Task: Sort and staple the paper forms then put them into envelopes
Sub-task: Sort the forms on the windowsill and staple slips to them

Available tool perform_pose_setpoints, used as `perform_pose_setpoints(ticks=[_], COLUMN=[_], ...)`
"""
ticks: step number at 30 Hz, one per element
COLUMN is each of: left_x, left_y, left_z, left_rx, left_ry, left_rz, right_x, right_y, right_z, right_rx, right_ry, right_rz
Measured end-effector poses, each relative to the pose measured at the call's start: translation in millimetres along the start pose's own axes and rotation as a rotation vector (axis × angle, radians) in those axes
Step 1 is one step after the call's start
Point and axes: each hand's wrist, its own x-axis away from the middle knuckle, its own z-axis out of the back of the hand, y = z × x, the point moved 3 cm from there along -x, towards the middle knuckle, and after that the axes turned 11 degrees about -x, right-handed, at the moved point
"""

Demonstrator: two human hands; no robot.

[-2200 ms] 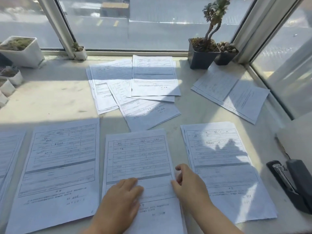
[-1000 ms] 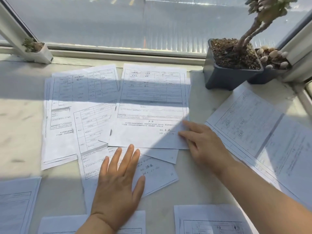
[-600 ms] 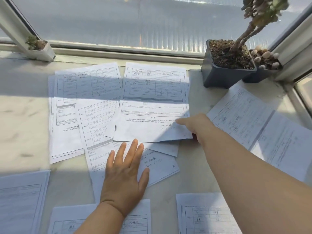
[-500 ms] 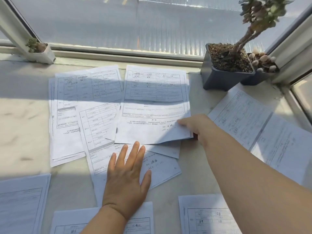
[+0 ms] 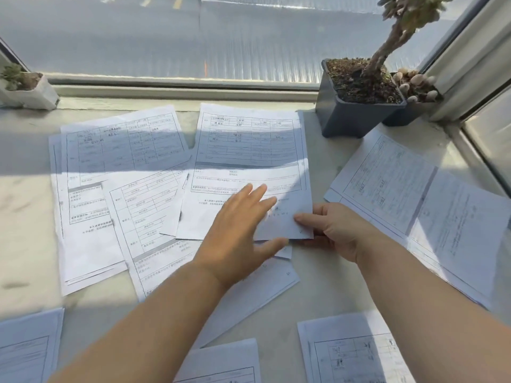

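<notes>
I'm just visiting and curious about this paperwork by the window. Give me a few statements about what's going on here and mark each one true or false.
1. The right hand pinches the lower right corner of the top form. True.
2. The left hand grips a stapler. False: its fingers lie straight and spread over the form, and no stapler is in view.
3. A dark grey pot with a small tree-like plant stands on the windowsill to the right of the top form. True.
4. The forms in the middle sit in one neat squared stack. False: they overlap at different angles.
5. A white pot stands at the far left by the window. True.
</notes>
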Motion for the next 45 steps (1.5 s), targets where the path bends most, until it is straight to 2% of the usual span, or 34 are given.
perform_pose_setpoints(ticks=[3,9,15,17,21,26,29,31,32,34,36,37,40,43,45], left_x=[-19.1,-19.3,-21.7,-22.0,-24.5,-18.2,-16.6,-17.6,-17.2,-16.0,-13.8,-13.6,-17.3,-18.0,-16.1], left_y=[-6.8,-23.9,-29.6,-29.9,-31.4,-22.1,-22.5,-22.8,-23.0,-22.9,-21.9,-22.3,-26.5,-30.8,-30.3], left_z=[-10.9,-21.0,-17.9,-16.9,-15.5,-18.2,-12.5,-10.7,-12.3,-18.0,-23.1,-24.5,-21.4,-19.3,-16.8], left_rx=[-0.011,0.221,0.326,0.374,0.474,0.441,0.382,0.427,0.495,0.612,0.513,0.430,0.322,0.466,0.522], left_ry=[-0.103,-0.082,-0.102,-0.070,0.108,0.023,0.152,0.227,0.222,0.113,-0.001,-0.007,0.141,0.197,0.222], left_rz=[0.009,0.075,0.032,0.032,0.177,0.110,0.135,0.137,0.140,0.143,0.095,0.067,0.109,0.240,0.273], right_x=[-1.6,-6.1,-6.3,-6.7,-6.8,-0.6,-0.4,-1.7,-2.3,-5.2,-4.8,-4.2,7.3,24.4,35.5], right_y=[0.9,-0.5,-0.8,-1.5,-1.0,-0.8,-3.1,-9.2,-13.1,-19.8,-23.9,-25.0,-25.4,-14.2,-1.2], right_z=[-2.2,-4.5,-6.7,-5.9,-1.1,-1.0,-3.2,-6.3,-8.8,-13.9,-21.2,-24.2,-23.9,-10.2,-8.5], right_rx=[0.014,0.072,0.067,0.077,0.008,-0.091,-0.130,-0.142,-0.142,-0.123,-0.100,-0.092,-0.081,-0.220,-0.333], right_ry=[0.031,0.146,0.201,0.203,0.201,0.081,0.153,0.232,0.259,0.282,0.272,0.259,0.291,0.389,0.389], right_rz=[0.000,0.019,0.042,0.053,0.036,0.006,0.005,0.022,0.037,0.080,0.114,0.132,0.165,0.117,0.046])
